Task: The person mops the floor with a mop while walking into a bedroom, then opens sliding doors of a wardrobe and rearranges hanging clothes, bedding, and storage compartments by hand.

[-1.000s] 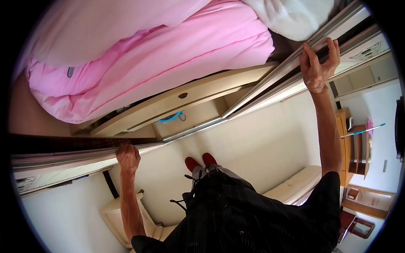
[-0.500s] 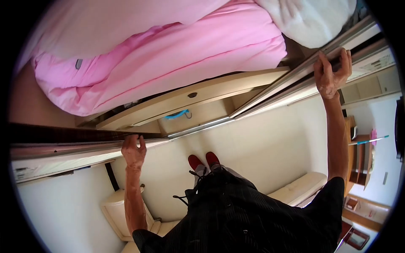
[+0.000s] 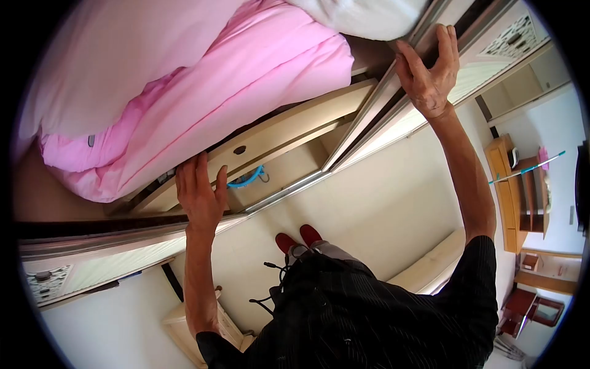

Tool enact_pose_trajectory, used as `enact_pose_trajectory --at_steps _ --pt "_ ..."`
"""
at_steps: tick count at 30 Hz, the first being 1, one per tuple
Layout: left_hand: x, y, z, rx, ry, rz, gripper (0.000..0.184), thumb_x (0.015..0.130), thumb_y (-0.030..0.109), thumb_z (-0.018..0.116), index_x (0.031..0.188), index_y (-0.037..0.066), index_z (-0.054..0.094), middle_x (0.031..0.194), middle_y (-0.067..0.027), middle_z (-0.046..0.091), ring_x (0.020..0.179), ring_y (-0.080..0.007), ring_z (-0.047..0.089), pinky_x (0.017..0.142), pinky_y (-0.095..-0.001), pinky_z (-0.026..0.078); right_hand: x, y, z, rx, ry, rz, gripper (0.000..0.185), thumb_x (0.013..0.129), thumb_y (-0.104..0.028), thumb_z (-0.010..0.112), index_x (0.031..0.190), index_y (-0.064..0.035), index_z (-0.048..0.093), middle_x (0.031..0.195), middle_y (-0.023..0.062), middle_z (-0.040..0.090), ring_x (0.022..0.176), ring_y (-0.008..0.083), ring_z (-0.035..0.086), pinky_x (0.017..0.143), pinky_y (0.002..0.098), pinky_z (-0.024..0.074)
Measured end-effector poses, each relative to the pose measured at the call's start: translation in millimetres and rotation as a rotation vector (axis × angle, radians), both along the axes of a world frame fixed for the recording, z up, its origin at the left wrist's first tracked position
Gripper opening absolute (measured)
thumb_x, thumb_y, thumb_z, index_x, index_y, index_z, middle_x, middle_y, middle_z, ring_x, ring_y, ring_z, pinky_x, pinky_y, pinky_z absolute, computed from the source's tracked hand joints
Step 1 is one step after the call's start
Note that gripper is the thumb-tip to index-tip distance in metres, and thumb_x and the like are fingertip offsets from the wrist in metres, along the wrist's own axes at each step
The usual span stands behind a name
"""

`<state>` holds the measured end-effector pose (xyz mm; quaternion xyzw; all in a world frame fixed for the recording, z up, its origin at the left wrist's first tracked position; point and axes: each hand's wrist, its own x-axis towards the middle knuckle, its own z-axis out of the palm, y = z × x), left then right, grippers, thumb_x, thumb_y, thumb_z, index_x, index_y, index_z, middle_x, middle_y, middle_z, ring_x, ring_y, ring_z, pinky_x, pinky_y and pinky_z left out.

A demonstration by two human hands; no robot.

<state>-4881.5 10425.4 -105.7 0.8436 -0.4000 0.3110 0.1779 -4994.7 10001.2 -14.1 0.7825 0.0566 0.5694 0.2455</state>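
Observation:
My left hand (image 3: 201, 195) lies over the front panel of a pale wooden drawer (image 3: 276, 136), near its left end. Its fingers stretch over the top edge and the thumb stands apart. A dark oval handle hole (image 3: 239, 150) is to the right of the thumb. My right hand (image 3: 430, 83) grips the edge of a sliding wardrobe door (image 3: 382, 126), thumb on one side and fingers on the other. Above the drawer lies folded pink bedding (image 3: 258, 80). A blue hanger-like item (image 3: 247, 178) shows in the space below the drawer.
Another sliding door panel (image 3: 117, 249) stands at the left. A white bundle (image 3: 369, 15) sits at the top. The metal floor track (image 3: 289, 189) runs in front of my red shoes (image 3: 298, 237). Wooden furniture (image 3: 507, 190) and a pole (image 3: 534, 166) are at the right.
My left hand has left the left door's edge and moved up onto the drawer front. My right hand stays on the right door. The view has turned, shifting the bedding leftward.

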Motion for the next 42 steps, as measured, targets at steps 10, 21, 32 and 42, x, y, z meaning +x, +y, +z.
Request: enact_pose_trajectory --at_steps 10,21,32,42 --pt "16 11 -18 -0.066 0.13 0.069 0.033 0.08 0.017 0.077 0.103 -0.001 0.063 0.1 -0.0134 0.063 0.094 -0.031 0.059 0.082 -0.0425 0.047 5 -18 -11 -0.082 0.058 0.027 0.035 0.063 -0.008 0.076 0.095 -0.0225 0.071 0.127 0.0057 0.061 0.131 0.0299 0.046 0.108 0.0456 0.0341" --pt "2 20 -13 -0.097 0.226 0.043 0.031 0.078 0.017 0.079 0.1 0.002 0.063 0.096 -0.0131 0.062 0.087 -0.0323 0.057 0.075 -0.0421 0.047 -5 -12 -1 -0.089 0.211 -0.007 0.018 0.072 -0.009 0.073 0.089 -0.0164 0.071 0.115 0.0017 0.065 0.128 0.0258 0.05 0.108 0.0496 0.0314" --pt "-1 21 -13 -0.124 0.252 0.0 0.029 0.074 0.012 0.079 0.097 0.001 0.063 0.093 -0.0136 0.061 0.086 -0.0321 0.057 0.074 -0.042 0.047 2 -12 -5 -0.179 0.185 -0.083 0.018 0.077 -0.009 0.068 0.092 -0.0162 0.072 0.097 -0.0023 0.066 0.124 0.0222 0.052 0.108 0.0502 0.0283" --pt "19 23 -15 -0.056 0.019 0.131 0.039 0.068 0.029 0.084 0.089 0.002 0.065 0.085 -0.012 0.063 0.079 -0.0297 0.06 0.071 -0.0404 0.046 0 -11 -5 -0.174 0.248 -0.156 0.02 0.088 -0.009 0.06 0.104 -0.0161 0.07 0.107 -0.0034 0.067 0.123 0.0229 0.055 0.111 0.0468 0.0251"
